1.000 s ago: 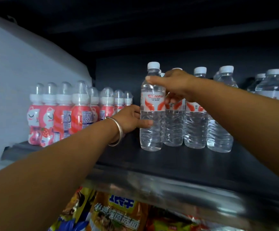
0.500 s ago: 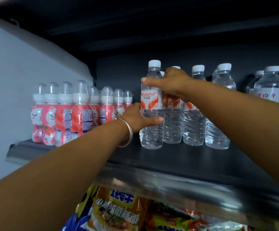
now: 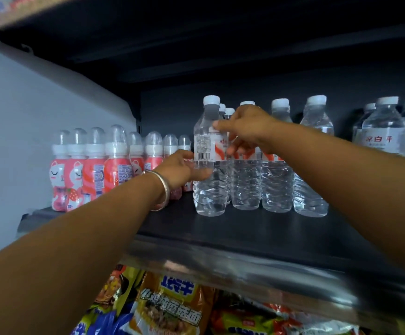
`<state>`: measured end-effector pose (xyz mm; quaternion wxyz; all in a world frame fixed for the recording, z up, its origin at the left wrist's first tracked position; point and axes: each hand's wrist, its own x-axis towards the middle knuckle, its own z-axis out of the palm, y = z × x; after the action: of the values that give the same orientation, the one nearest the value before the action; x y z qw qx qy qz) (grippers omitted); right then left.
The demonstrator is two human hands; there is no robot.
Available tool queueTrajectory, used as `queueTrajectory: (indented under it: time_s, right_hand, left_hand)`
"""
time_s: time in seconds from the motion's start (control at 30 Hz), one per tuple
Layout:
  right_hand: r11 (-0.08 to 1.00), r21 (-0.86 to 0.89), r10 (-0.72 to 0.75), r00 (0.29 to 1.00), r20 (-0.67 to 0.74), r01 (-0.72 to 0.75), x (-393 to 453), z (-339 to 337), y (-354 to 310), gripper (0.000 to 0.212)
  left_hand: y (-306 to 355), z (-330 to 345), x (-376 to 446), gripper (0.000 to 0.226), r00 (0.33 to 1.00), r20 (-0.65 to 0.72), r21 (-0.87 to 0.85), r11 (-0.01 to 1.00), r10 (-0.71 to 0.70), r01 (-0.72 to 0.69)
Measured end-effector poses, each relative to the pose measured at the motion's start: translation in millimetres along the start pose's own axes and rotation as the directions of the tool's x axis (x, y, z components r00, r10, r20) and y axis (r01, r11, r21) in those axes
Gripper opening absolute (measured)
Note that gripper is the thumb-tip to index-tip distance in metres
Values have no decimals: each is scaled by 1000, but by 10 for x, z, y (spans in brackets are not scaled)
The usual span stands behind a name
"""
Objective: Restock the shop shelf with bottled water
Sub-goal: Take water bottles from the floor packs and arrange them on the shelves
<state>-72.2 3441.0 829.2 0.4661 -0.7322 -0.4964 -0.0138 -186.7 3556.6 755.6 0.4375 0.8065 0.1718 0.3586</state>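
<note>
On dark shelf [image 3: 220, 228]: both hands, left hand [image 3: 182, 168] and right hand [image 3: 245, 131], grasping upright clear-water bottle [image 3: 208, 189]

On the shelf [image 3: 245, 228], capped drinks [image 3: 92, 165] stand left of the water bottles [image 3: 276, 165].

A pale wall [image 3: 39, 131] closes the left side; the back panel [image 3: 172, 105] and the underside overhead [image 3: 196, 39] are dark and dim.
</note>
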Motion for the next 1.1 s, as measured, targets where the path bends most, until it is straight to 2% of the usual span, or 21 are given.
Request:
queueTrajectory:
  time_s: [0.07, 0.1, 0.2, 0.3, 0.4, 0.57, 0.77, 0.93, 1.1]
  right_hand:
    - [1000, 21, 6, 1000, 8, -6, -26, 8, -17, 31]
    - [999, 35, 9, 1000, 8, -9, -35, 8, -20, 33]
    - [997, 72, 16, 1000, -22, -14, -24, 2, 0, 33]
    - [990, 141, 7, 1000, -26, -3, -13, -21, 13, 24]
    - [986, 166, 3, 1000, 18, -6, -34, -14, -13, 23]
    - [991, 133, 2, 999, 47, -9, -52, 16, -69, 33]
    - [997, 75, -6, 1000, -16, 7, -43, -6, -55, 39]
    - [998, 54, -6, 999, -35, 8, -38, 26, -43, 33]
    - [1000, -2, -11, 996, -91, 11, -35, 89, -42, 31]
  left_hand:
    - [-15, 81, 17, 77, 1000, -26, 60, 998, 17, -16]
    - [-10, 120, 11, 75, 998, -47, 83, 996, 38, -34]
    - [6, 169, 31, 48, 996, -51, 28, 997, 68, -66]
    - [6, 102, 32, 38, 999, 30, -61, 998, 26, -24]
    - [-34, 26, 57, 39, 999, 48, -81, 997, -3, 7]
    - [-49, 5, 52, 65, 991, 134, -114, 993, -27, 42]
    - [-65, 89, 76, 41, 986, 168, -166, 985, -6, 35]
    - [-74, 79, 128, 49, 977, 213, -255, 964, -21, 77]
    - [-114, 69, 149, 48, 970, 245, -258, 964, -5, 70]
